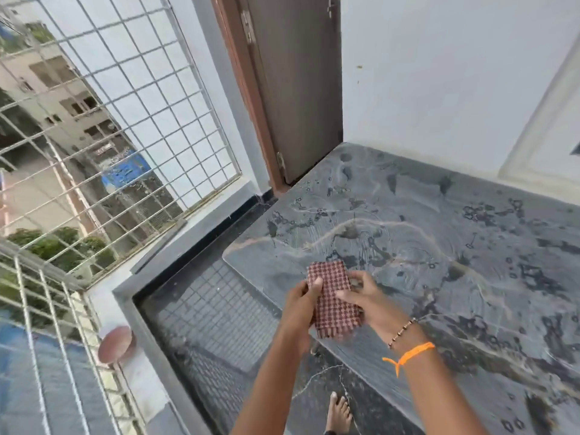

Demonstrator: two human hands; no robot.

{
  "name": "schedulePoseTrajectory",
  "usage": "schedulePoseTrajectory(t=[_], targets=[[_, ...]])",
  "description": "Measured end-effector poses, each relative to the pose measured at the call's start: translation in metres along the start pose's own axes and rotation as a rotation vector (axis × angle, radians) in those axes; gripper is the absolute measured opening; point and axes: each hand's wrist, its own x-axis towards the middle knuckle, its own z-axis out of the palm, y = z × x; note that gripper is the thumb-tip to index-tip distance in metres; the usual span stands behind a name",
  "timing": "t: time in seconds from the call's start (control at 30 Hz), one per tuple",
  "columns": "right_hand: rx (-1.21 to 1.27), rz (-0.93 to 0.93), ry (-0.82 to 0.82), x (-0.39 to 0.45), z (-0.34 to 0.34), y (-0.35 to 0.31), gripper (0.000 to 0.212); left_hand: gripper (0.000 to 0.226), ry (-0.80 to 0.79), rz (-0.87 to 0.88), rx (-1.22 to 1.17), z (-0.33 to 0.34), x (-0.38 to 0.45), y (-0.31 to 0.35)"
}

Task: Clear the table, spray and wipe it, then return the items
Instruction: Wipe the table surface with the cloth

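A: Head view, status check. Which step is in hand?

B: The wiping step, by the look of it. The table (439, 246) is a dark stone slab, bare of items and covered with wet streaks and droplets, so it appears to have been cleared and sprayed.

A: Position of the cloth?

B: The cloth (332, 299), a red checked one folded into a narrow pad, is held above the near left corner of the table, between both hands. It does not appear to rest on the slab.

A: Grip state?

B: The left hand (301, 306) has its fingers curled round the cloth's left edge, thumb on top. The right hand (364, 296) pinches the right edge, fingers bent. Both hands hold the cloth; neither is free.

A: Next move?

B: Probably to lay the folded pad flat on the slab and pass it over the wet patches, which spread towards the far wall. Returning the items is not yet begun; none are in view.

A: Surroundings?

B: A brown door (295, 89) stands at the table's far left corner, against a pale wall. A metal window grille (110, 120) lies to the left, with buildings beyond. A bare foot (337, 412) shows on the floor below.
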Motion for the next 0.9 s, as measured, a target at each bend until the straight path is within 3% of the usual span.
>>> schedulePoseTrajectory(t=[0.13, 0.33, 0.43, 0.53, 0.63, 0.7, 0.8, 0.9], targets=[[-0.039, 0.005, 0.151, 0.050, 0.003, -0.026, 0.038, 0.026, -0.049, -0.040, 0.193, -0.011, 0.052, 0.029], [-0.040, -0.059, 0.368, 0.112, 0.014, -0.066, 0.035, 0.024, -0.139, 0.012, 0.253, -0.026, 0.115, 0.069], [-0.278, -0.159, 0.600, 0.143, 0.014, -0.085, 0.034, 0.025, -0.170, 0.003, 0.359, -0.035, 0.151, 0.082], [-0.704, -0.161, 0.863, 0.173, 0.013, -0.100, 0.039, 0.027, -0.247, 0.019, 0.474, -0.044, 0.193, 0.098], [-1.010, -0.053, 0.794, 0.207, 0.018, -0.107, 0.040, 0.026, -0.291, 0.069, 0.652, -0.054, 0.228, 0.109], [-0.973, 0.023, 0.752, 0.233, 0.022, -0.110, 0.028, 0.029, -0.325, 0.134, 0.775, -0.064, 0.254, 0.117], [-0.829, 0.005, 0.915, 0.256, 0.019, -0.109, 0.025, 0.039, -0.350, 0.228, 0.913, -0.080, 0.291, 0.128], [-0.911, -0.096, 1.032, 0.259, 0.017, -0.094, 0.032, 0.050, -0.382, 0.300, 0.976, -0.097, 0.317, 0.136]])
